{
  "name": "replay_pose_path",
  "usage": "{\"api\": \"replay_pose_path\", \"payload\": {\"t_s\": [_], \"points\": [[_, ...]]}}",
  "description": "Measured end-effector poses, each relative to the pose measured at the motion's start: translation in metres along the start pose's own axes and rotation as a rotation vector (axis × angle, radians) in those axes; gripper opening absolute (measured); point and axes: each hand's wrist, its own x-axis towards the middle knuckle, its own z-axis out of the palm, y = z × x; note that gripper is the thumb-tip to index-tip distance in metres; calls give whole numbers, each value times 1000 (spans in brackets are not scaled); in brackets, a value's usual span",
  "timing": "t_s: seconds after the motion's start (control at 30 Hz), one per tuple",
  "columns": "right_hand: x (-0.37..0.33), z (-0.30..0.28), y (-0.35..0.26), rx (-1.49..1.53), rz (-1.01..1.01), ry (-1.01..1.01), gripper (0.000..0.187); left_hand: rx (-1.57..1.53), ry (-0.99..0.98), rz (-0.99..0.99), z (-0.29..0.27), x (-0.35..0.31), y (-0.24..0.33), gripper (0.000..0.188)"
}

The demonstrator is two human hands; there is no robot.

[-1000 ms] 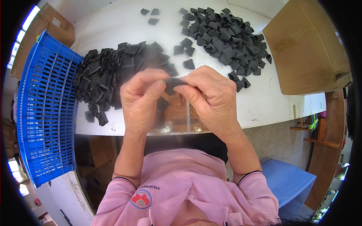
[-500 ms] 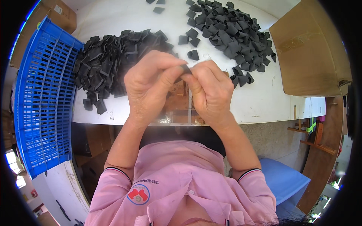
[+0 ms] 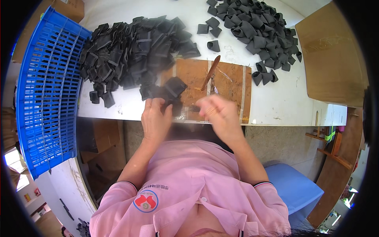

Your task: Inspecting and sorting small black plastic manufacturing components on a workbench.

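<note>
My left hand (image 3: 155, 120) is at the near table edge, its fingers closed on a black folded rubber piece (image 3: 174, 94) that lies over the left end of a brown board (image 3: 231, 85). My right hand (image 3: 218, 115) is just to the right of it, blurred by motion, fingers curled over the board's near edge. I cannot make out whether it holds anything. A thin wooden stick (image 3: 211, 72) lies on the board beyond both hands.
A big heap of black rubber pieces (image 3: 130, 51) lies left of the board, and a second heap (image 3: 256, 29) lies at the far right. A blue slatted basket (image 3: 47, 91) stands at the left, a cardboard box (image 3: 331, 59) at the right, a blue stool (image 3: 294, 189) below.
Both hands have dropped from in front of the camera down to the table edge. They held one black piece together before; now they are apart, and the piece stays at my left hand.
</note>
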Motion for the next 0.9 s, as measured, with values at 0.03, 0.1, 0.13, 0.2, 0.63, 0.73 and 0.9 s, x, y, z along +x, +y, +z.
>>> {"api": "replay_pose_path", "payload": {"t_s": [0.03, 0.1, 0.13, 0.2, 0.63, 0.73, 0.9], "points": [[-2, 5, 7, -92, 13, -96, 29, -47, -28, 15, 3, 0, -5, 13], [-2, 11, 15, -188, 24, -182, 34, -100, -60, 39, 4, 1, -5, 10], [-1, 14, 18, -121, 146, -185, 37, -187, 12, 117, 3, 2, -1, 9], [3, 16, 20, -56, 269, -183, 41, -279, 83, 195, -2, 4, 6, 11], [7, 14, 16, 815, 418, -228, 18, -1487, -472, -447, -25, 7, 41, 14], [6, 11, 20, 721, 394, -234, 19, -1406, -473, -497, -24, 9, 45, 8], [0, 20, 12, -572, -334, 356, 24, -930, -290, -261, -16, 4, 43, 8]]}}
